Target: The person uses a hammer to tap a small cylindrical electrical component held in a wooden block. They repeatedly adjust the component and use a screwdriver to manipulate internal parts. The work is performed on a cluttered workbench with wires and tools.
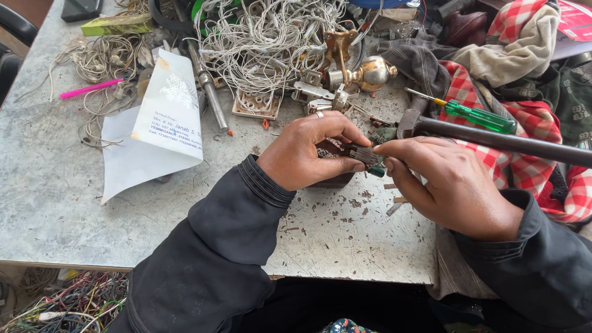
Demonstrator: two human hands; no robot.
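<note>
My left hand (311, 151), a ring on one finger, pinches a small dark ribbed part (364, 154) over a dark brown block (336, 180) on the grey worktable (55, 185). My right hand (447, 182) grips the same small part from the right, thumb and forefinger closed on its end, where a bit of green shows. Both hands meet at the table's middle. Black sleeves cover both arms.
A hammer (493, 139) with a dark handle lies just beyond my right hand, beside a green-handled screwdriver (478, 116). A tangle of whitish wire (265, 43), brass fittings (364, 71), a white printed envelope (166, 117), a pink pen (89, 88) and checked cloth (524, 154) crowd the back.
</note>
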